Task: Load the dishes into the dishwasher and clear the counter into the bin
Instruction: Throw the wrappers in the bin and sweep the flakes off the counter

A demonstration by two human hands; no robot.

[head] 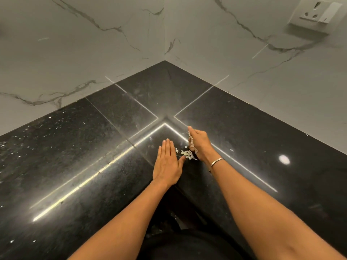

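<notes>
1. Walls (75,44): pale marble-look tiles meet in a corner behind the work area. A socket (317,14) is mounted on the right-hand wall, well away from the hands.
2. Counter (244,128): polished black stone, L-shaped, with strip lights reflected in it. No dishes, dishwasher or confirmed bin appear in view.
3. Dark rounded shape (187,244): it sits below the counter's inner corner, between the forearms. It cannot be determined whether this is the bin.
4. Left hand (167,164): it lies flat, palm down, on the counter near the front edge, with fingers straight and together. It holds nothing and acts as a stop on the left of the waste.
5. Right hand (200,145): it stands on its edge just right of the left hand, fingers curled around a clump of waste that pokes out above and below the fist. The two hands are close but not touching.
6. Scraps (185,153): a small heap of pale, papery peelings lies on the counter between the hands, touching the left thumb; the rest is in the right hand's grasp.
7. Bracelet (217,161): a thin metal band on the right wrist.
8. Step in hand, by judgement: clearing the counter, specifically gathering loose peelings into one pile near the edge. The dish loading cannot be assessed from here.
9. Next move, by judgement: close the hands on the remaining heap, or sweep it over the edge into a cupped palm, then carry it to the bin. The light flakes may scatter or cling, so a second pass looks likely.
</notes>
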